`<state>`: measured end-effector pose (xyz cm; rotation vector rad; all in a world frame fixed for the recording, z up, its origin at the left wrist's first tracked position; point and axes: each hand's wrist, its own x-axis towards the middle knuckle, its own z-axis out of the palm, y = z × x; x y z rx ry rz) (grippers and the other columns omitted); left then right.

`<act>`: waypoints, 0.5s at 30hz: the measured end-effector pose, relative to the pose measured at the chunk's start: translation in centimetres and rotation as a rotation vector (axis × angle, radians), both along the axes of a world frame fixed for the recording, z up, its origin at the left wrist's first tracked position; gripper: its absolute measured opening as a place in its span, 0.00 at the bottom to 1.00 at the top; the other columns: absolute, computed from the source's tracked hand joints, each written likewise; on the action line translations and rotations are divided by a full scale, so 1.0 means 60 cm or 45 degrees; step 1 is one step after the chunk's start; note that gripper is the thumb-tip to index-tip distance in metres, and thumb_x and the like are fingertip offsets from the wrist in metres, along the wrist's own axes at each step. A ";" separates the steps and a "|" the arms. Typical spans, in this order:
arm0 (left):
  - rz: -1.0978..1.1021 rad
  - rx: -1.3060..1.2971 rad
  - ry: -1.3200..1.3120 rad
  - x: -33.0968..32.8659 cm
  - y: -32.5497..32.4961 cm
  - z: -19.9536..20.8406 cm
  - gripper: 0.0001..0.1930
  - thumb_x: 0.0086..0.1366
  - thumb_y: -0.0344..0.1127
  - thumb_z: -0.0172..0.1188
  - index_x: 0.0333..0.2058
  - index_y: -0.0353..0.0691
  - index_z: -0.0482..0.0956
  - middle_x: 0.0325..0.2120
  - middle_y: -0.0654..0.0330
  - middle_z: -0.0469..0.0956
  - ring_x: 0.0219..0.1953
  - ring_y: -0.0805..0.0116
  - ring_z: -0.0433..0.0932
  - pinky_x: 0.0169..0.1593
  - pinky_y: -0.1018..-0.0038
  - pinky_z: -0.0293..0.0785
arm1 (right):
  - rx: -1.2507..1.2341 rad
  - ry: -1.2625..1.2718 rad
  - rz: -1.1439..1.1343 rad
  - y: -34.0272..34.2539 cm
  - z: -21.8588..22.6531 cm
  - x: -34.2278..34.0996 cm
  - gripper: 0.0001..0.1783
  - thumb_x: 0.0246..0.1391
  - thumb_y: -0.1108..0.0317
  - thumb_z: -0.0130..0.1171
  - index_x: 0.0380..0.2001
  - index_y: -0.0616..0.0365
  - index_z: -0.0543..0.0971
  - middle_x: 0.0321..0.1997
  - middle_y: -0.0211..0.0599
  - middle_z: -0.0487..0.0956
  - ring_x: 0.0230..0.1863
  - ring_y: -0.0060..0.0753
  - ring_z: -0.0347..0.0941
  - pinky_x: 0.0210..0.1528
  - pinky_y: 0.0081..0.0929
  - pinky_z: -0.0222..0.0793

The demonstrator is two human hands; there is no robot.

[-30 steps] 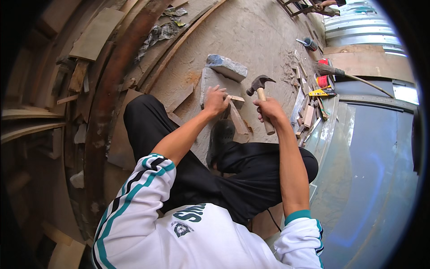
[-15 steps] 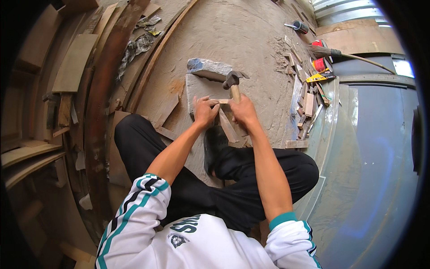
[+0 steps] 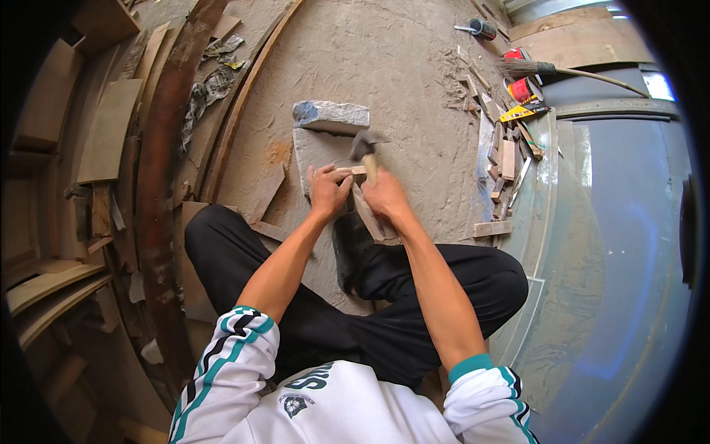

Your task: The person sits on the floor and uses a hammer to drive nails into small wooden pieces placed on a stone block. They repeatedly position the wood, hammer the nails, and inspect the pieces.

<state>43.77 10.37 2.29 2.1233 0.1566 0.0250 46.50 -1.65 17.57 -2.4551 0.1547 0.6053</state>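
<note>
My right hand point(image 3: 384, 196) is closed around the wooden handle of a claw hammer point(image 3: 365, 146), whose dark head is slightly blurred. My left hand point(image 3: 328, 191) pinches a small wood strip point(image 3: 352, 170) just left of the hammer handle. Below the strip, a longer wood piece point(image 3: 367, 214) slants down between my hands toward my foot. Beyond my fingers lies a pale stone slab point(image 3: 316, 152), and a rough block point(image 3: 331, 117) with a blue patch sits at its far edge. Whether the hammer head touches the strip is hard to see.
Stacked boards point(image 3: 111, 129) and a long rusty beam point(image 3: 164, 148) line the left. At right are wood offcuts point(image 3: 507, 159), a yellow-and-black saw point(image 3: 523, 112), a red can point(image 3: 523, 90), a broom point(image 3: 529, 68) and a large grey-blue panel point(image 3: 629, 244). My bent legs point(image 3: 458, 277) frame the near side.
The hammer head has come slightly lower and closer to the slab. Both hands have shifted a little left in view, along with the whole scene. My grips look unchanged.
</note>
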 end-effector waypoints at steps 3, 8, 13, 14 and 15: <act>-0.027 0.027 0.022 0.003 -0.001 -0.004 0.12 0.62 0.46 0.62 0.38 0.52 0.89 0.45 0.70 0.85 0.59 0.56 0.74 0.71 0.43 0.40 | 0.042 0.204 -0.063 -0.008 -0.006 0.018 0.16 0.52 0.67 0.54 0.40 0.69 0.74 0.23 0.50 0.78 0.17 0.41 0.77 0.18 0.37 0.71; -0.003 -0.024 0.005 -0.005 0.002 0.012 0.12 0.62 0.46 0.62 0.37 0.51 0.89 0.45 0.70 0.85 0.58 0.55 0.74 0.71 0.43 0.41 | 0.191 -0.069 -0.175 0.009 0.034 0.014 0.14 0.52 0.69 0.53 0.40 0.68 0.74 0.20 0.43 0.76 0.14 0.37 0.74 0.16 0.36 0.68; -0.035 0.062 0.018 0.003 0.005 0.003 0.11 0.62 0.45 0.62 0.38 0.51 0.89 0.45 0.69 0.85 0.58 0.56 0.73 0.71 0.43 0.41 | -0.025 0.249 0.072 0.007 0.010 0.015 0.17 0.53 0.70 0.55 0.41 0.76 0.73 0.26 0.59 0.80 0.20 0.48 0.80 0.21 0.42 0.75; -0.026 0.040 0.004 0.005 0.007 0.003 0.12 0.62 0.45 0.62 0.38 0.51 0.89 0.45 0.69 0.85 0.58 0.56 0.73 0.71 0.43 0.41 | 0.011 0.324 0.036 0.018 0.023 0.020 0.17 0.53 0.70 0.55 0.41 0.76 0.73 0.27 0.60 0.80 0.20 0.48 0.80 0.21 0.43 0.75; -0.017 0.017 -0.011 0.007 0.006 0.004 0.12 0.62 0.46 0.62 0.38 0.51 0.89 0.45 0.69 0.85 0.58 0.56 0.73 0.71 0.43 0.41 | 0.037 0.271 -0.020 0.013 0.008 0.022 0.17 0.52 0.70 0.55 0.40 0.76 0.74 0.27 0.60 0.80 0.21 0.48 0.81 0.21 0.42 0.75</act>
